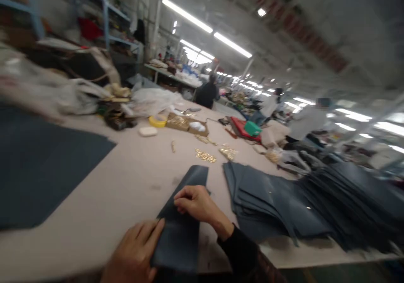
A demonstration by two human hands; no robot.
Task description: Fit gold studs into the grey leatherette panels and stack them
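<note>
A folded dark blue-grey leather-like panel (180,243) lies lengthwise at the front of the table. My left hand (135,249) grips its left edge, fingers along the top and the thumb low near the edge. Over the panel's middle is my right hand (192,203), closed, with thumb and fingertips pinched together. Whatever is in that pinch, if anything, is too small to make out. Beyond the panel lie small gold-coloured metal pieces (205,155) in loose rows, and another little pile (227,152) beside them.
Stacked dark panels (268,190) spread along the right side. A large dark sheet (47,169) covers the left. Farther back are yellow tape (157,121), a cardboard box (177,122), a green item (252,128) on a red one, and plastic bags (154,101). Several people are in the background.
</note>
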